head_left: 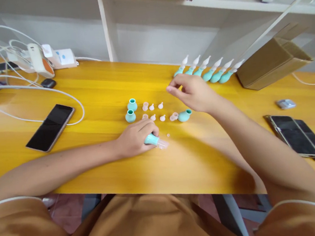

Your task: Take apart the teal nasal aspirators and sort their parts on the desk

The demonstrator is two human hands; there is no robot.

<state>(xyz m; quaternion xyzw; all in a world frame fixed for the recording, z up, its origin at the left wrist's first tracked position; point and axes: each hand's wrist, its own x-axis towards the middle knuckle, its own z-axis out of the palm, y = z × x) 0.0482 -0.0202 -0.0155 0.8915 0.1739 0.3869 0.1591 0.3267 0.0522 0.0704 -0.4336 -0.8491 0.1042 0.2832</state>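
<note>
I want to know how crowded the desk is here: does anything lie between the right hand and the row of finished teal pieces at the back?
Nothing visible does. The right hand hovers just in front of the row of teal bulbs with white tips, with only bare table between them. The loose bulb and the small caps lie on the near side of the hand.

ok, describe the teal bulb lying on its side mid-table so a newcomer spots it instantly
On the yellow table, find the small cluster of loose parts at centre. The teal bulb lies at its right end, under the right hand. Unlike the two upright bulbs on the left, it is tipped over.
</note>
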